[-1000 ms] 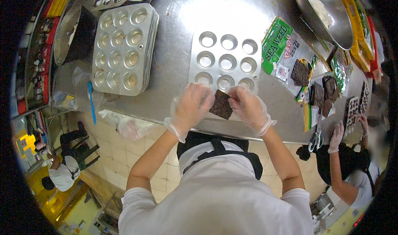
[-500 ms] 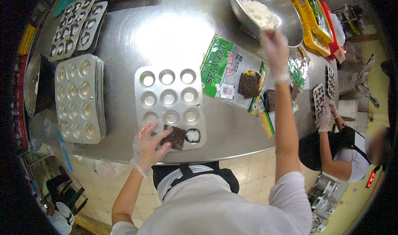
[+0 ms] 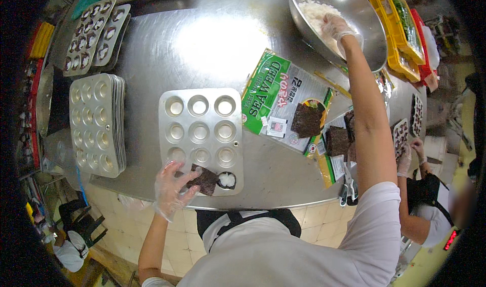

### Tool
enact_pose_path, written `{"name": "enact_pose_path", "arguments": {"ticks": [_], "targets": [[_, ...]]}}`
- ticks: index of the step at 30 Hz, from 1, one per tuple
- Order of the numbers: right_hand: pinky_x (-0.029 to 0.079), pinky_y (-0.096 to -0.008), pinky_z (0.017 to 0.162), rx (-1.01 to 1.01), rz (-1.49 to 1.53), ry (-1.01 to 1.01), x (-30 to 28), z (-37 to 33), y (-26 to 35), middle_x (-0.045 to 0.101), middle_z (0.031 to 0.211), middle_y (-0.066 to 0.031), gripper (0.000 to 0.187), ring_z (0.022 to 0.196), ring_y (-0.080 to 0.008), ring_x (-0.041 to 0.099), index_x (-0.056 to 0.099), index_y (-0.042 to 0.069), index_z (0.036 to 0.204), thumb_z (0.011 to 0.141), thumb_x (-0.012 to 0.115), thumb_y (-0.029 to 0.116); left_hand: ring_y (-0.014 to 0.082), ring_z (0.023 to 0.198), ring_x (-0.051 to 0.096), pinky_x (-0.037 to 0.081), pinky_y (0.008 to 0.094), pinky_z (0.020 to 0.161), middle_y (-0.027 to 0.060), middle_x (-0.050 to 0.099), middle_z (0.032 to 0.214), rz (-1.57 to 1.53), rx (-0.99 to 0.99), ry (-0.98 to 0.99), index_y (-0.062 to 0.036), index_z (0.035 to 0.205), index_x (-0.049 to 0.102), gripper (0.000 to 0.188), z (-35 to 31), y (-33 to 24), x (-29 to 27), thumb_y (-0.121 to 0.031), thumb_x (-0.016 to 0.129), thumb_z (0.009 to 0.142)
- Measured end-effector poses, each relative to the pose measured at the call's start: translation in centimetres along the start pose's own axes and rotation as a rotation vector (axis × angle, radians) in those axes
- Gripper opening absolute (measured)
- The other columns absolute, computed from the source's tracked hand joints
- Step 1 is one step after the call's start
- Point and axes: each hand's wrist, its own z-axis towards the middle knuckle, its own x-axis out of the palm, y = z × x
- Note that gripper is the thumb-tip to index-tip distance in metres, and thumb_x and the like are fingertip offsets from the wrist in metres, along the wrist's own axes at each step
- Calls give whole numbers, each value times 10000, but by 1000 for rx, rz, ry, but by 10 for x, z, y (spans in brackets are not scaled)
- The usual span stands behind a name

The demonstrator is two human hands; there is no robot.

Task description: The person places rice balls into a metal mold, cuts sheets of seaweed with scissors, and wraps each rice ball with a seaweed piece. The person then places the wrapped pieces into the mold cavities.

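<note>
My gloved left hand (image 3: 173, 189) is at the near left of a muffin tin (image 3: 187, 135), fingers apart and touching a dark seaweed sheet (image 3: 203, 180). That sheet lies over the tin's near row. Beside it, one near right cup holds a seaweed piece with white rice (image 3: 227, 179) on top. The other cups in sight show bare metal. My right arm stretches far right to a big steel bowl (image 3: 372, 31). There my gloved right hand (image 3: 338, 27) is curled into the rice (image 3: 314, 11), its fingertips partly buried.
A green seaweed packet (image 3: 268, 92) lies right of the tin, with cut seaweed sheets (image 3: 308, 120) on it. Scissors (image 3: 348, 188) sit near the table edge. Stacked tins (image 3: 96, 125) and filled tins (image 3: 88, 36) stand left. Yellow crates (image 3: 395, 23) and a co-worker (image 3: 425, 201) are right.
My right hand has moved from the bowl's near rim into the rice. My left hand stays by the seaweed sheet, its fingers still spread. The scissors have come into view.
</note>
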Motion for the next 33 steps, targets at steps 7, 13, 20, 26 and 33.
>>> {"name": "enact_pose_path", "arguments": {"ticks": [7,13,20,26,33], "targets": [[474,-298,736,227,271,62,-18,-13,5,597,808,-95,238,816,-181,587,567,53,846,689,654,209,306,1071,453,345,445,906,91,525,1067,-4,6,18,-281,1011,630,360,3,0,-1,-352,681,662],[466,-273,788,108,1419,-7,-18,-55,-44,567,883,-56,263,835,-166,564,545,13,932,726,660,128,317,1099,408,287,437,944,135,507,1094,-37,-29,40,-222,1023,632,380,1,-1,-1,-369,670,674],[497,-279,607,170,473,59,-15,-27,-22,615,818,-79,327,671,-181,594,613,47,942,685,660,243,321,1077,445,329,453,919,103,494,1121,-19,16,19,-276,1027,621,355,2,2,-2,-356,665,684],[486,-341,607,214,470,124,5,-7,-26,630,771,-112,249,584,-207,568,636,23,798,645,619,218,317,1071,449,336,448,925,101,495,1123,-54,46,3,-276,1047,610,366,3,1,-2,-361,655,694],[445,-292,793,17,1313,-23,-62,-98,28,581,945,-56,205,848,-165,560,548,36,944,804,562,184,296,1107,420,316,432,943,97,476,1152,-41,51,19,-252,1109,575,430,-1,6,-1,-370,647,702]]}}
